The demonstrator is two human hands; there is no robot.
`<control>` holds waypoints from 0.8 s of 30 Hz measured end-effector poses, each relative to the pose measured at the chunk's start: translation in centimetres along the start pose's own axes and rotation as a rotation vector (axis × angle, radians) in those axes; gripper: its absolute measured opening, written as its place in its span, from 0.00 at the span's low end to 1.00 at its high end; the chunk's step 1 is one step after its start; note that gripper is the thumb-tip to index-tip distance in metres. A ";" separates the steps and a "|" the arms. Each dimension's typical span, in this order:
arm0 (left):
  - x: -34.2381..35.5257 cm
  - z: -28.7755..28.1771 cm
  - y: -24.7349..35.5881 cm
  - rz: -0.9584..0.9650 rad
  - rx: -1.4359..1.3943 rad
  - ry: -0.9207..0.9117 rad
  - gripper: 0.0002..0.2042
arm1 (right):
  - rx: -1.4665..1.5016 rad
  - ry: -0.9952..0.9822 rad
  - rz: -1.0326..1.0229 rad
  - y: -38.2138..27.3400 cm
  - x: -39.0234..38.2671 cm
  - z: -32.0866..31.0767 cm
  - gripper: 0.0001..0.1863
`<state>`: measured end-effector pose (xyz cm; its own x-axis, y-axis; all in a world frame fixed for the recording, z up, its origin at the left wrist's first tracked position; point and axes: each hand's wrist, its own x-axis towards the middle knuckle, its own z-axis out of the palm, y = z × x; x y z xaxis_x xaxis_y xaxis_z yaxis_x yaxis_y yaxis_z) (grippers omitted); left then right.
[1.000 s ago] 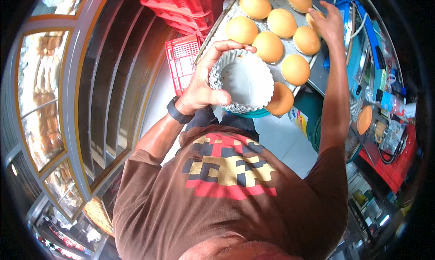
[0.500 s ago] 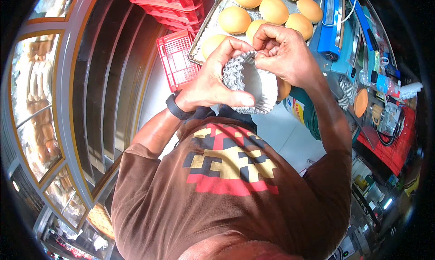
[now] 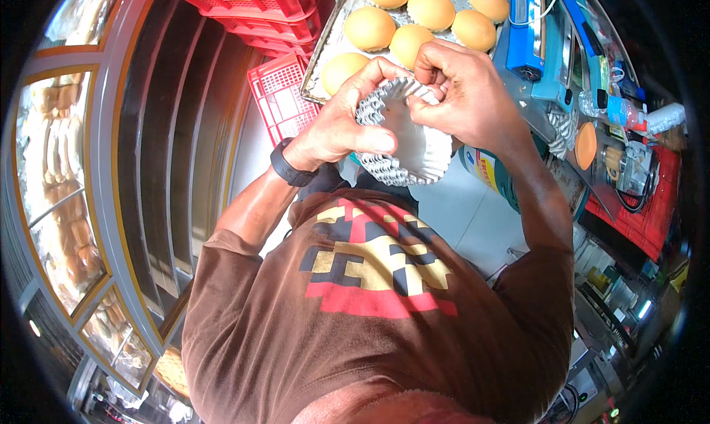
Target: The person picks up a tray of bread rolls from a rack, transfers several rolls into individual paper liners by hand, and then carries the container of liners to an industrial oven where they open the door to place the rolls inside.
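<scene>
Fluted paper cups (image 3: 405, 139) nest at the frame's upper centre; the left hand (image 3: 334, 133) grasps them, the right hand (image 3: 470, 91) pinches their rim; hard tugging could tear one.

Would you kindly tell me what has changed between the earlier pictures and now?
The right hand has moved left and toward the body, from a bun on the tray to the rim of the fluted cups, which it now seems to pinch. The left hand keeps its grip on the cups; the visible buns stay on the tray.
</scene>
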<state>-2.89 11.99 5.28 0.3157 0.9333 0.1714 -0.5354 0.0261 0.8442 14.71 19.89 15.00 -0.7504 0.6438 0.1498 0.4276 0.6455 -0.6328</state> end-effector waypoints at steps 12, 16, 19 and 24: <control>0.2 -0.5 -0.6 -0.010 -0.037 -0.062 0.44 | 0.067 -0.098 0.155 -0.2 -0.9 -1.1 0.09; 0.6 0.4 -0.5 0.112 -0.111 -0.130 0.43 | 0.133 -0.029 0.090 0.4 -1.2 -0.4 0.11; 0.5 -0.2 -1.1 0.181 -0.061 -0.142 0.45 | 0.327 0.037 0.132 0.7 -1.6 0.9 0.14; 0.9 0.4 -0.9 0.214 -0.021 -0.142 0.51 | 0.559 0.071 0.224 1.7 -1.6 2.3 0.19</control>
<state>-1.82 12.65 4.88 0.2992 0.8586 0.4162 -0.6174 -0.1584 0.7706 15.50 19.00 11.94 -0.6291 0.7773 0.0044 0.2275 0.1895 -0.9552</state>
